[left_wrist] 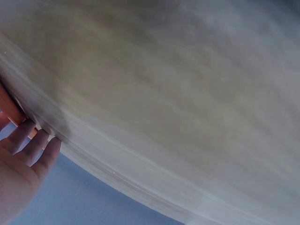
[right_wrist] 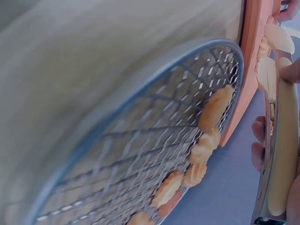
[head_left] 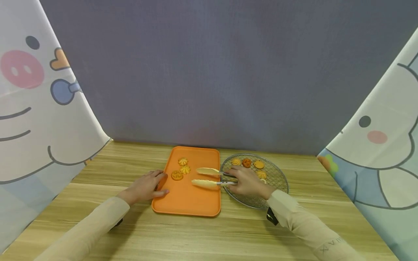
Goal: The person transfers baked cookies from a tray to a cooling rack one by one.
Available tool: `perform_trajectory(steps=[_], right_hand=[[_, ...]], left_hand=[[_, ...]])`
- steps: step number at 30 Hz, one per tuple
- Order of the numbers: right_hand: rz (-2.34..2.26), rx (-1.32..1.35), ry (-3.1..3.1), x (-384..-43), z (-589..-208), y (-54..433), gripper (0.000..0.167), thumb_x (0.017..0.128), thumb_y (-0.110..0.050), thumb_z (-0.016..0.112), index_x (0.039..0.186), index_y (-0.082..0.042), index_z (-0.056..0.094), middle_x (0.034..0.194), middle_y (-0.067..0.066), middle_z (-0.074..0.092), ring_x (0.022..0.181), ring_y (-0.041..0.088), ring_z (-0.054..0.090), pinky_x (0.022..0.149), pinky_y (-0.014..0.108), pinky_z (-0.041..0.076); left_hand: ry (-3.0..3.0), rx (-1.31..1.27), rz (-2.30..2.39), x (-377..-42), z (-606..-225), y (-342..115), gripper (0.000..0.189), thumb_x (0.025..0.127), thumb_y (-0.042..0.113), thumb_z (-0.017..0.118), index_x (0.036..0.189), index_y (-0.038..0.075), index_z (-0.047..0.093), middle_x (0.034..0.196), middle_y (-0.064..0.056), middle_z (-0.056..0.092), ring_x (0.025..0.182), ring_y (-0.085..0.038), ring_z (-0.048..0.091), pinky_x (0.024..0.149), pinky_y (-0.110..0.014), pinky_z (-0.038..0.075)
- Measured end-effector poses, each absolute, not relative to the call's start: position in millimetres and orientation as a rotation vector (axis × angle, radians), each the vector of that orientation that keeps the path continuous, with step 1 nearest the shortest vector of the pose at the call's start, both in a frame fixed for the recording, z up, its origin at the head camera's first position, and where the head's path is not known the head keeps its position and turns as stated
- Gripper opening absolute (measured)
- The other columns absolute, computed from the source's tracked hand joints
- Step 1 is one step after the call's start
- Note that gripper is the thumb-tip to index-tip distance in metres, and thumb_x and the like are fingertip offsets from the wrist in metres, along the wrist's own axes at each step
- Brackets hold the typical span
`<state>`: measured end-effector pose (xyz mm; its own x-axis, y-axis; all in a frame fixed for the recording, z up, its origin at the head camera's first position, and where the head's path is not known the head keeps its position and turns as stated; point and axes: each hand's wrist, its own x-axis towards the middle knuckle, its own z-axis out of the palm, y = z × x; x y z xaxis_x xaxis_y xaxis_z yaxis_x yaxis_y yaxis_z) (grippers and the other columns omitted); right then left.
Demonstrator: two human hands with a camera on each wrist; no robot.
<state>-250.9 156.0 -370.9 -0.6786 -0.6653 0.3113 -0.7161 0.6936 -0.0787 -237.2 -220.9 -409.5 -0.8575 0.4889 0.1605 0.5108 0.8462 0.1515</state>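
Note:
My right hand (head_left: 246,180) grips a pair of tongs (head_left: 225,183) with silver arms and cream-coloured tips. The tips stand apart over the right half of an orange tray (head_left: 196,203), with nothing between them in the head view. Three cookies lie in the tray's left half: two pale flower-shaped ones (head_left: 183,161) and a browner round one (head_left: 177,175). At the tray's left rim rests my left hand (head_left: 145,186), its thumb and fingertips touching the edge. Under my right hand, several cookies (right_wrist: 215,108) lie on a round wire rack (head_left: 274,181); the hand hides part of it.
The rack stands close against the tray's right side on a wooden table (head_left: 209,235). A grey cloth wall (head_left: 209,72) rises behind the table. Printed cartoon panels (head_left: 42,108) flank it on the left and right.

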Motion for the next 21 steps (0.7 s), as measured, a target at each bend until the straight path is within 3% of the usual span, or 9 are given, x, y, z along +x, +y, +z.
perform_trajectory(steps=[4, 15, 21], right_hand=[[0.300, 1.123, -2.647, -256.9, -368.9, 146.0, 0.043, 0.075, -0.025, 0.068, 0.115, -0.012, 0.063, 0.095, 0.002, 0.061, 0.061, 0.005, 0.043, 0.044, 0.016, 0.030], [0.326, 1.110, -2.722, -273.3, -366.6, 129.2, 0.044, 0.079, -0.026, 0.066, 0.120, -0.010, 0.060, 0.096, 0.006, 0.060, 0.060, 0.007, 0.043, 0.045, 0.020, 0.031], [0.307, 1.070, -2.766, -283.0, -367.7, 121.8, 0.044, 0.080, -0.028, 0.063, 0.121, -0.013, 0.060, 0.105, 0.003, 0.060, 0.067, 0.008, 0.049, 0.047, 0.020, 0.035]], left_hand=[[-2.913, -0.782, -0.280, -237.9, -409.5, -220.9, 0.067, 0.084, 0.052, 0.056, 0.127, 0.001, 0.051, 0.130, -0.024, 0.047, 0.116, -0.045, 0.047, 0.093, -0.057, 0.040], [-2.904, -0.789, -0.271, -240.6, -413.8, -221.8, 0.067, 0.084, 0.053, 0.056, 0.127, 0.001, 0.050, 0.131, -0.023, 0.047, 0.117, -0.044, 0.046, 0.094, -0.056, 0.040], [-2.921, -0.784, -0.285, -240.0, -412.4, -222.2, 0.068, 0.084, 0.053, 0.055, 0.128, 0.001, 0.050, 0.132, -0.023, 0.046, 0.118, -0.045, 0.045, 0.095, -0.056, 0.039]])
